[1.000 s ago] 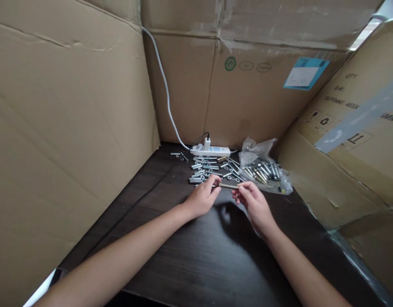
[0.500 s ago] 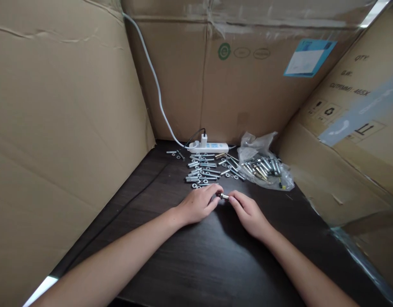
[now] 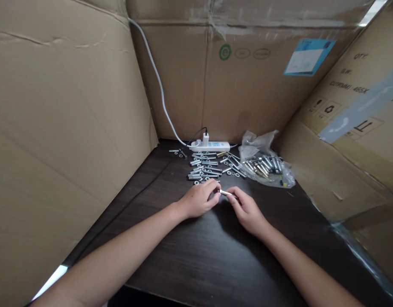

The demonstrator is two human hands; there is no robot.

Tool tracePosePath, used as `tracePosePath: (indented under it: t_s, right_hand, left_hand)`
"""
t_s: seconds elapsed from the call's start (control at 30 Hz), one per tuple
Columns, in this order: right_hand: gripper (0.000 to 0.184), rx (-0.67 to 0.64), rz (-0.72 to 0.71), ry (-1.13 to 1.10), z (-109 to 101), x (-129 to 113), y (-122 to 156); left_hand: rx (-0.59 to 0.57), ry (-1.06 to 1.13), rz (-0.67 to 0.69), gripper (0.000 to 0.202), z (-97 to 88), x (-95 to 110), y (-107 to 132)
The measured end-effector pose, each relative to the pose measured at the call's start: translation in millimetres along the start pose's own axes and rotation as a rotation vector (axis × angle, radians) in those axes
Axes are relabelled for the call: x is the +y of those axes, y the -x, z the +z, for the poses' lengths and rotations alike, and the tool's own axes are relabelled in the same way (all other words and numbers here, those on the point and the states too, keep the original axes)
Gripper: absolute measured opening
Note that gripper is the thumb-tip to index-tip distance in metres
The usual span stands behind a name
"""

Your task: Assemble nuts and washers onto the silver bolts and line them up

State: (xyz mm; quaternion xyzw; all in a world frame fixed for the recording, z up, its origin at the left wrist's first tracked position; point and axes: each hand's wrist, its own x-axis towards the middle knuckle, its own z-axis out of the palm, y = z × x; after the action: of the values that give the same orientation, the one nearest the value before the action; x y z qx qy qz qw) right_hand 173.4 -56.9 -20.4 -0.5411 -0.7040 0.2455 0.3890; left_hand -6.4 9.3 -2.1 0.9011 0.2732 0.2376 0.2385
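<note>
Above the dark tabletop, a metal bolt [image 3: 226, 193] spans the gap between my two hands. My right hand [image 3: 245, 208] pinches its shank with thumb and fingers. At the bolt's left end, by what looks like a nut, the thumb and fingertips of my left hand [image 3: 199, 199] are closed. Just beyond my left hand lie rows of silvery bolts and sleeves [image 3: 205, 169], with loose nuts and washers [image 3: 230, 173] among them. Part of the nearest row is hidden behind my left fingers.
A white power strip [image 3: 210, 146] with a plugged-in adapter stands behind the bolts. On the right, a clear plastic bag [image 3: 287, 177] holds more bolts. A black cable [image 3: 135, 197] crosses the table [image 3: 196, 260] at left. Cardboard walls [image 3: 263, 98] enclose three sides.
More of the bolt's shank shows between my hands, and my right hand sits slightly further right. The view has shifted a little.
</note>
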Motion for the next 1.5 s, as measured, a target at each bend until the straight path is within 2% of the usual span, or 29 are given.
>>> tracePosePath:
  t_s: [0.2,0.4,0.5,0.67,0.83,1.2,1.5]
  right_hand:
    - [0.019,0.077,-0.038,-0.018,0.7,4.3,0.3]
    - [0.023,0.066,0.025,-0.083,1.2,5.1,1.9]
    - [0.023,0.084,0.032,-0.089,0.4,3.3,2.4]
    - [0.023,0.153,0.059,-0.070,-3.9,1.0,1.1]
    - [0.024,0.124,0.074,-0.070,-4.8,2.2,0.5]
    - [0.021,0.092,0.021,-0.071,-3.7,-0.5,2.3]
    - [0.021,0.098,0.014,-0.062,-4.5,-1.3,3.0]
  left_hand:
    - [-0.007,0.062,-0.029,0.014,2.3,-4.5,-1.4]
    - [-0.012,0.129,-0.021,0.026,0.1,-6.5,-2.3]
    - [0.032,0.166,-0.064,0.020,-0.5,-5.6,-0.8]
    - [0.113,0.229,-0.005,0.013,1.8,-4.5,2.3]
    - [0.070,0.217,-0.032,0.021,4.5,-6.5,2.7]
    - [-0.009,0.188,-0.063,0.014,2.1,-3.8,1.1]
    - [-0.066,0.165,-0.017,0.023,2.6,-6.8,-0.4]
